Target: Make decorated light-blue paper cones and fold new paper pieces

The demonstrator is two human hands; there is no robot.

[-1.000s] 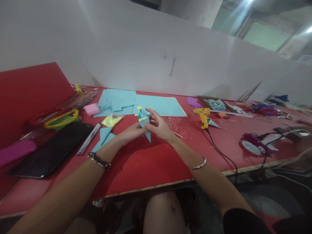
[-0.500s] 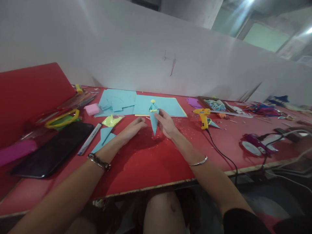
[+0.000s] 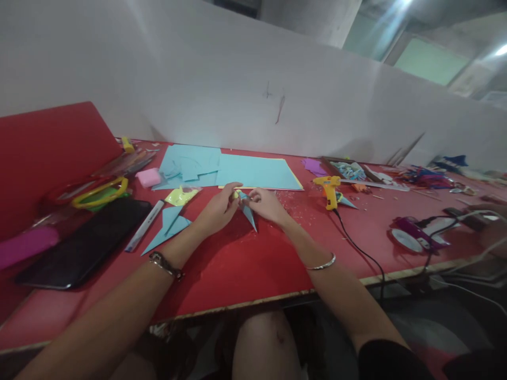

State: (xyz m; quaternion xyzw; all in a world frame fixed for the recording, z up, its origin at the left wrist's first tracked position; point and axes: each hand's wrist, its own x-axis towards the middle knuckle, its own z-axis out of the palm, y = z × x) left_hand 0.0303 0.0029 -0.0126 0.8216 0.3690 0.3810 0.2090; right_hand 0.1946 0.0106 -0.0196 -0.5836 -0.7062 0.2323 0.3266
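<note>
A small blue paper cone (image 3: pixel 248 215) with a yellow top is held between my two hands over the red table (image 3: pixel 237 269), its point angled down and to the right. My left hand (image 3: pixel 220 208) pinches the cone's upper end at the yellow part, which its fingers partly cover. From the other side, the curled fingers of my right hand (image 3: pixel 267 205) grip the cone near its wide end. Blue paper pieces (image 3: pixel 168 229) lie beside my left wrist. Behind my hands are larger blue sheets (image 3: pixel 257 171).
A yellow glue gun (image 3: pixel 329 192) with a black cord stands at the right, near a second blue cone (image 3: pixel 348 202). At the left lie a black phone (image 3: pixel 85 243), a marker (image 3: pixel 144 226) and yellow-handled scissors (image 3: pixel 101 193). A purple device (image 3: pixel 420 235) sits far right.
My left hand has moved right and taken hold of the cone's yellow end. The cone has come lower and tilted, with its top leaning left. My right hand's fingers have curled around it.
</note>
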